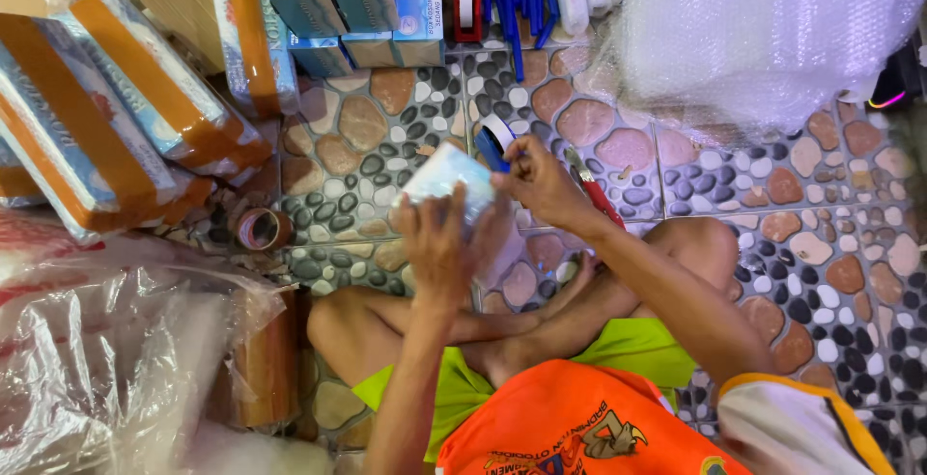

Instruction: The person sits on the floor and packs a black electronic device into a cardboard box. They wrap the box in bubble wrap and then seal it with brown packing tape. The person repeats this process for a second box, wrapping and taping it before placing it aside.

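Observation:
A small box wrapped in bubble wrap (446, 178) is held up over my crossed legs. My left hand (436, 243) grips it from the near side, fingers spread over the wrap. My right hand (537, 181) pinches at the box's right edge, beside a blue tape dispenser with a white roll (494, 137), which it seems to hold against the box. Red-handled scissors (593, 188) lie on the pebble-pattern floor just right of my right hand.
Stacked orange-and-blue boxes (106, 118) lie at the left, more blue boxes (367, 2) at the top. A brown tape roll (263, 229) rests on the floor. Bubble wrap sheet (763, 31) fills the top right, plastic bags (106, 359) the bottom left.

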